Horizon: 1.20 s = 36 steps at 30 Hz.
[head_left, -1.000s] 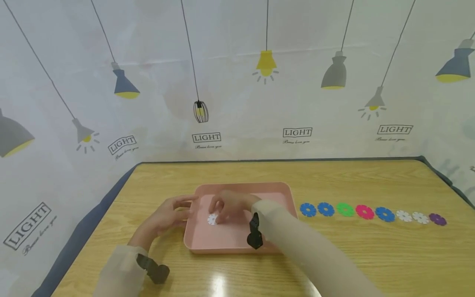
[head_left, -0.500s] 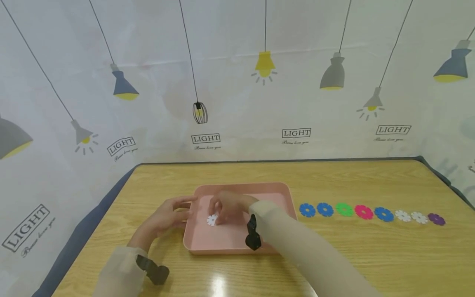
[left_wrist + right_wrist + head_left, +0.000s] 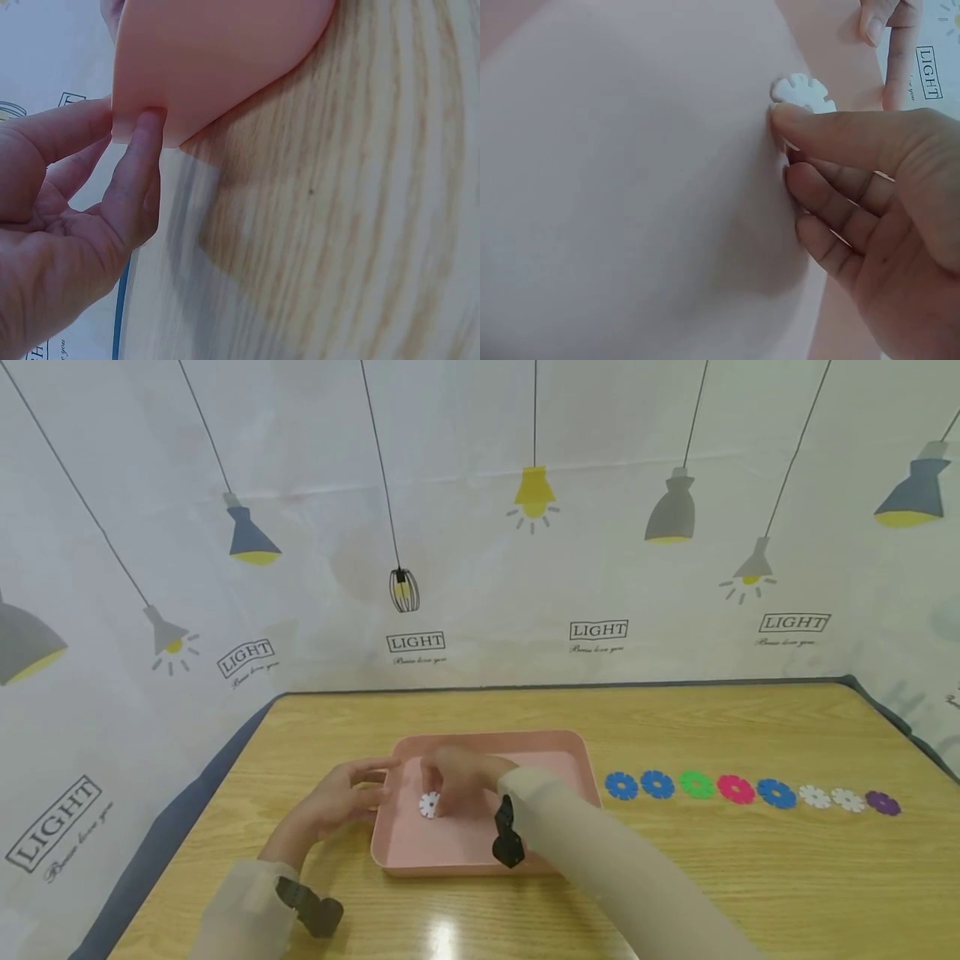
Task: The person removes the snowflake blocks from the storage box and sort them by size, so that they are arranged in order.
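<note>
My right hand (image 3: 459, 777) is over the left part of a pink tray (image 3: 480, 852). In the right wrist view its thumb and forefinger pinch the edge of a white notched snowflake disc (image 3: 802, 91), and the other fingers curl below. The same white disc (image 3: 429, 805) shows at the fingertips in the head view. At the tray's left side, my left hand (image 3: 336, 797) holds the rim. From the left wrist view, the left thumb (image 3: 146, 142) presses the outer wall while a finger reaches over the edge.
To the tray's right, a row of flat snowflake discs lies on the wooden table (image 3: 675, 877): several blue ones, including a blue disc (image 3: 621, 786), a green disc (image 3: 697, 784), a pink disc (image 3: 736, 789), two white and a purple disc (image 3: 882, 802). A lamp-printed curtain (image 3: 480, 568) stands behind.
My right hand's fingers have shifted very slightly at the white disc. The left hand stays on the tray's rim, and the row of discs is unchanged.
</note>
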Tool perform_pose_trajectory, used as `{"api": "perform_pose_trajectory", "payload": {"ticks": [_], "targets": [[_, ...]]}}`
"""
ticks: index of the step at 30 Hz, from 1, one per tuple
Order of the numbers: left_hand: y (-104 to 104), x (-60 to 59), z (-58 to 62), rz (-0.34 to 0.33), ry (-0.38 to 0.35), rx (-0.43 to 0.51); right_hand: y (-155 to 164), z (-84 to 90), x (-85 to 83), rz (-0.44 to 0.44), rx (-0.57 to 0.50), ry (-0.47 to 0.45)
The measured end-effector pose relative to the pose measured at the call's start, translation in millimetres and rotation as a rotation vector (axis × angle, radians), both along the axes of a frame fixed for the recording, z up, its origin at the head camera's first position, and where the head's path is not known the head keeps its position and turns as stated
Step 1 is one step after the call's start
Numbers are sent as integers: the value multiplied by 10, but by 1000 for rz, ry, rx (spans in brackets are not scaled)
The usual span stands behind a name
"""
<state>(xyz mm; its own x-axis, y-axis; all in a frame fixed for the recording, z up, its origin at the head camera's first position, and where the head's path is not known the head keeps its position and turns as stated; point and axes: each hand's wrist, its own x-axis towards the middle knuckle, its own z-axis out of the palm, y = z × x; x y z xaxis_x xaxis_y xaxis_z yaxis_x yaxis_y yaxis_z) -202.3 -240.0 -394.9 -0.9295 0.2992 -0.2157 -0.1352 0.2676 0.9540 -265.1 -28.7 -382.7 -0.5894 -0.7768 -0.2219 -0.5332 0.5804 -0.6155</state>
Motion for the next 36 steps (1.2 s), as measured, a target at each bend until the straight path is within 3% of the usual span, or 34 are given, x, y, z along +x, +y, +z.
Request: {"api": "perform_pose_trajectory", "payload": {"ticks": [7, 13, 24, 36], "targets": [[-3, 8, -11, 1, -5, 30, -6, 47, 13, 74, -61, 69], [-1, 16, -6, 4, -7, 28, 83, 138, 14, 111, -102, 57], [-9, 5, -3, -6, 3, 7, 567, 309, -75, 17, -131, 132], [-17, -12, -26, -9, 13, 5, 1461, 346, -117, -110, -280, 151]]}}
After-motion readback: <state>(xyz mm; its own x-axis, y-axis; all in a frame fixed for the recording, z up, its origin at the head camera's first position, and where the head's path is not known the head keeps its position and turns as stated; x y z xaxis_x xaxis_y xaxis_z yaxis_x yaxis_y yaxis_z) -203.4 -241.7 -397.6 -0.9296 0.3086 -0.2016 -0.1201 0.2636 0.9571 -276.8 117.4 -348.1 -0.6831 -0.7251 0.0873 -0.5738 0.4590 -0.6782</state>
